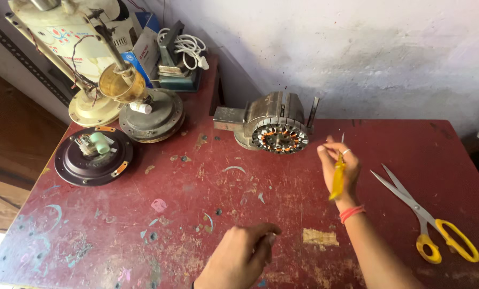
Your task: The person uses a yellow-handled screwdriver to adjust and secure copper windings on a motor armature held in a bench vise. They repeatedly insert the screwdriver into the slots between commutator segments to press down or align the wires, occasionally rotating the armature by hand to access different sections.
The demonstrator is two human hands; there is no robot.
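Observation:
My right hand (340,171) hovers over the red worn table (196,214), gripping a yellow-handled screwdriver (338,176) whose thin metal tip points up toward the wall. Just beyond it stands a motor stator (278,134) with copper windings, fixed on a grey metal block. My left hand (242,254) is low near the table's front edge, fingers curled together; whether something small sits between them I cannot tell.
Yellow-handled scissors (427,214) lie open at the right. At the back left sit a dark round motor cover (94,156), a grey fan motor housing (153,113), a cream fan body (68,37) and a white cable (188,48).

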